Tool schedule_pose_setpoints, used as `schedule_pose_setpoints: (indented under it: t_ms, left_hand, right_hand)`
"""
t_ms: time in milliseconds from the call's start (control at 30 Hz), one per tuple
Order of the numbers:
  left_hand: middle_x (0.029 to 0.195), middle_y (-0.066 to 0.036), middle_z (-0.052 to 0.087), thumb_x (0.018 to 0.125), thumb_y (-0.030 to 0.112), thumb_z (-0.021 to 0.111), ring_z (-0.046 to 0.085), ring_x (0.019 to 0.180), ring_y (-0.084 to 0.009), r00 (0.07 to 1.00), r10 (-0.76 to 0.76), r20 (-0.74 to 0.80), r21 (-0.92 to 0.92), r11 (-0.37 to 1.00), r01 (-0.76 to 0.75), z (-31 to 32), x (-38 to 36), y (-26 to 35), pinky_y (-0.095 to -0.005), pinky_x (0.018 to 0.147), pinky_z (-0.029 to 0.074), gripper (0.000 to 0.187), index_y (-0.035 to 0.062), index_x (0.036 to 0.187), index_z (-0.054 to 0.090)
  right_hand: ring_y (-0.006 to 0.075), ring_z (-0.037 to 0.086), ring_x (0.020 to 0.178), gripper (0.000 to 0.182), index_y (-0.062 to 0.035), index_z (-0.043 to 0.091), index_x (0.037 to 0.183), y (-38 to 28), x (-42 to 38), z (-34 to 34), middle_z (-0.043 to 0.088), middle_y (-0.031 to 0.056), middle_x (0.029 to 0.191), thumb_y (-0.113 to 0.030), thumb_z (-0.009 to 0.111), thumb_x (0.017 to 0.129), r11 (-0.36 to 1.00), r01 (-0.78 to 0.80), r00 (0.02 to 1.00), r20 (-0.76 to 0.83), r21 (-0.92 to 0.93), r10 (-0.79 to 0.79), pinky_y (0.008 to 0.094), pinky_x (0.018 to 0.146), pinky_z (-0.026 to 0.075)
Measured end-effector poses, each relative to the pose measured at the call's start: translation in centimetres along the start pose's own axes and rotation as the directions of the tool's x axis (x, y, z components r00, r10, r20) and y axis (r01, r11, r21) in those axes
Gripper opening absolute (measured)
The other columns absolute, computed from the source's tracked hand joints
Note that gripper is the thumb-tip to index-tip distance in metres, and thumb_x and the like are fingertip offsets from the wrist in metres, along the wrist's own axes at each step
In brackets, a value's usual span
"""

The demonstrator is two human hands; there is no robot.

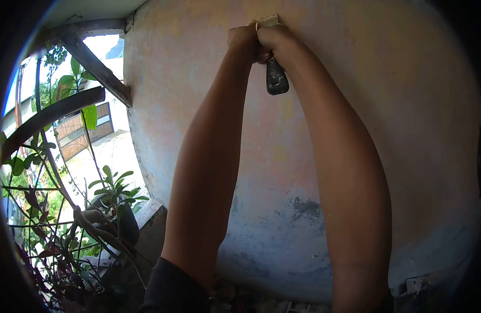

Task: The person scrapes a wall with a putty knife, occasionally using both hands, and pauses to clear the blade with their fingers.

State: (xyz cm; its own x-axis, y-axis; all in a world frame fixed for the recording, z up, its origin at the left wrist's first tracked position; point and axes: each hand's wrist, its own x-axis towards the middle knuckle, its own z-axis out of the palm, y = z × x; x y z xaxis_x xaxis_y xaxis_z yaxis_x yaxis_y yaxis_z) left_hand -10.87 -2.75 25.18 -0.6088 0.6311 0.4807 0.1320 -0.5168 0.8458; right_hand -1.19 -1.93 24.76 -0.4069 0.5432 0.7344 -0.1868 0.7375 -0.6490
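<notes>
Both arms reach up to a painted wall, where my left hand and my right hand are closed side by side. Just below them hangs a dark key fob, with a small metal ring at its top. A thin pale ring or loop shows between the two hands. Behind my right hand, a small light-coloured piece sits against the wall. What the fingers of either hand hold is hidden.
Leafy branches and a dark plant pot stand at the left. A wooden beam slants beside the wall's left edge. Outside is a slatted gate. Indistinct clutter lies at the lower right.
</notes>
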Motion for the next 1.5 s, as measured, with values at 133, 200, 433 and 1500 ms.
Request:
schedule_pose_setpoints:
  t_ms: [133,200,433,1500]
  left_hand:
    - [0.091,-0.014,0.065,0.072,0.028,0.067,0.065,0.078,-0.0262,0.972,0.233,-0.025,0.494,0.848,-0.19,0.1,-3.0,-3.0,-0.0332,0.069,0.052,0.045,0.0007,0.106,0.055]
    - [0.096,-0.02,0.063,0.075,0.03,0.064,0.065,0.082,-0.0297,0.975,0.201,-0.094,0.405,0.903,-0.147,0.6,-2.1,-3.5,-0.036,0.071,0.053,0.044,-0.004,0.101,0.058]
    - [0.083,-0.003,0.066,0.064,0.025,0.071,0.064,0.074,-0.0194,0.973,0.227,0.027,0.678,0.711,-0.185,0.2,3.5,-1.9,-0.0296,0.068,0.049,0.046,0.0119,0.106,0.056]
    - [0.083,-0.004,0.066,0.065,0.021,0.071,0.062,0.07,-0.0206,0.995,0.092,-0.044,0.054,0.995,-0.089,3.5,2.2,1.5,-0.0331,0.063,0.05,0.028,0.013,0.09,0.062]
  right_hand:
    - [0.0124,0.036,0.037,0.01,-0.0041,0.044,0.07,0.4,-4.5,-0.9,0.041,0.0045,0.051,0.001,0.038,0.077,0.995,-0.102,0.995,-0.017,0.004,0.102,0.0291,0.033,0.023]
    - [0.0123,0.035,0.037,0.011,-0.0045,0.042,0.068,0.3,-5.4,-1.5,0.04,0.0047,0.051,0.0,0.038,0.077,0.99,-0.141,0.99,0.003,-0.015,0.141,0.029,0.033,0.023]
    - [0.0108,0.035,0.036,0.01,-0.0037,0.043,0.07,-0.8,-2.5,-1.3,0.041,0.0049,0.052,0.0,0.038,0.078,0.988,-0.125,0.992,0.031,0.088,0.123,0.0263,0.032,0.021]
    - [0.011,0.033,0.032,0.018,-0.0079,0.045,0.074,-4.4,-3.8,-3.5,0.038,0.0018,0.047,-0.006,0.034,0.089,0.969,-0.132,0.991,0.03,0.21,0.129,0.027,0.028,0.022]
